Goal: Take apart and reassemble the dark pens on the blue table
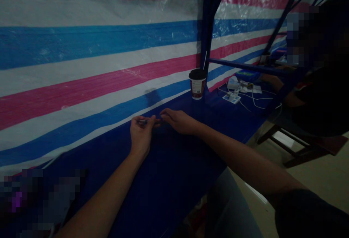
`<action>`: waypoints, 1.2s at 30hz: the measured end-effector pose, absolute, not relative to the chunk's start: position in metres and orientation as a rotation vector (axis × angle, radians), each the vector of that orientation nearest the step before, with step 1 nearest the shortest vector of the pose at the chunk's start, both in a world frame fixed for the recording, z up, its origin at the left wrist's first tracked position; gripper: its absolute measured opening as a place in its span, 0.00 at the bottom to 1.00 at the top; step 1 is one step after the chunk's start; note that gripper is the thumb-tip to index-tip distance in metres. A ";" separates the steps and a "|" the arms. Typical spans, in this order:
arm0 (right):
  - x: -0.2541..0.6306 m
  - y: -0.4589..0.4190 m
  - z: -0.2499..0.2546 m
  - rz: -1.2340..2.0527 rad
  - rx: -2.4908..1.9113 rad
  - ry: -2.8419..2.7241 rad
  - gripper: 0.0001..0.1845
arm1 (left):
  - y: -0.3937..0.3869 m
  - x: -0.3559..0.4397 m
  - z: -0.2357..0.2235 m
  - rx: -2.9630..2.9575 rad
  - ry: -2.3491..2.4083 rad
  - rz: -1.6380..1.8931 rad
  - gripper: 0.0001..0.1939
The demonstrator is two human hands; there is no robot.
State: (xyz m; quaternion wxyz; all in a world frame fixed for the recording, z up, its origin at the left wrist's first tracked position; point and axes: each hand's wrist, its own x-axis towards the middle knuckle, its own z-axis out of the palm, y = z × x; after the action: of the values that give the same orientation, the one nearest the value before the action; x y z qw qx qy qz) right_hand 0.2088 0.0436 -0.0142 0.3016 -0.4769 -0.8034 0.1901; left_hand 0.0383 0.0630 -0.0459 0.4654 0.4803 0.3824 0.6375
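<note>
Over the blue table [169, 172], my left hand [141, 134] is closed around a slim, dark, pen-like object [142, 122]. Most of that object is hidden by the fingers, and dim light keeps its exact kind from showing. Just to the right, my right hand [178, 121] has its fingers bent and pinched together, close to the left fingertips. Whatever it pinches, if anything, is too small and dark to make out. Beyond my right hand, a paper cup [197, 87] with a black lid stands upright near the striped sheet.
A striped plastic sheet [95, 81] hangs along the table's far edge. A blue metal frame [208, 23] rises behind the cup. White cables and small packets [237, 88] lie farther right. Another person sits there near a wooden stool [305, 145]. Blurred dark items lie at lower left.
</note>
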 end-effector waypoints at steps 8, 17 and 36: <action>0.209 0.039 -0.014 0.436 -1.504 -2.107 0.17 | 0.048 0.044 -0.046 1.490 0.914 1.515 0.21; 0.235 0.054 -0.010 0.427 -1.649 -2.128 0.15 | 0.052 0.025 -0.043 2.909 0.909 1.246 0.11; 0.234 0.046 -0.006 0.162 -1.558 -2.314 0.17 | 0.047 0.026 -0.043 2.779 1.248 0.822 0.21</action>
State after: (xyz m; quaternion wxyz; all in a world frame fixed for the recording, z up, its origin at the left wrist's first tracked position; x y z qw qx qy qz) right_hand 0.2345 0.0458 -0.0061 0.1725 -0.5492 -0.8157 0.0571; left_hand 0.0258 0.0474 -0.0429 -0.0071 0.8807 0.3954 0.2606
